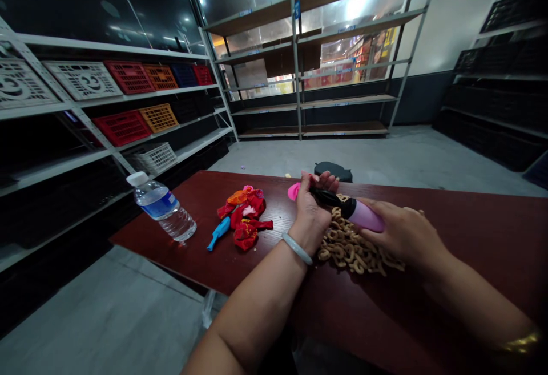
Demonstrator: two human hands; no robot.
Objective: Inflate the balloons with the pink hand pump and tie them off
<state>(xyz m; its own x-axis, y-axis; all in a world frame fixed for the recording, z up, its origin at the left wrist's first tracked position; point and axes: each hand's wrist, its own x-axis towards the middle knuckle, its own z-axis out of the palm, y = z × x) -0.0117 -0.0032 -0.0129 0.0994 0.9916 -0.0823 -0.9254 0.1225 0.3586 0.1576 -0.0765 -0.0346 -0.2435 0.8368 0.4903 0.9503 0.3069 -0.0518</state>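
Note:
My right hand (402, 229) is wrapped round the pink body of a tube-shaped tool with a black nozzle (331, 197). The nozzle points left, into my left hand (312, 206). My left hand is turned palm up with its fingers curled, and a pink balloon (293, 191) sticks out past its thumb side. My fingers partly hide where the nozzle and balloon come together. Beneath both hands lies a heap of tan, ring-like pieces (353, 252). To the left is a small pile of limp balloons (250, 206) in red, orange, pink and blue.
A water bottle (165, 206) with a white cap stands at the left of the dark red table (205, 192). Just past the far edge is a dark object (334, 170). Shelves with plastic crates (128, 75) line the left, and a metal rack (295, 67) stands at the back.

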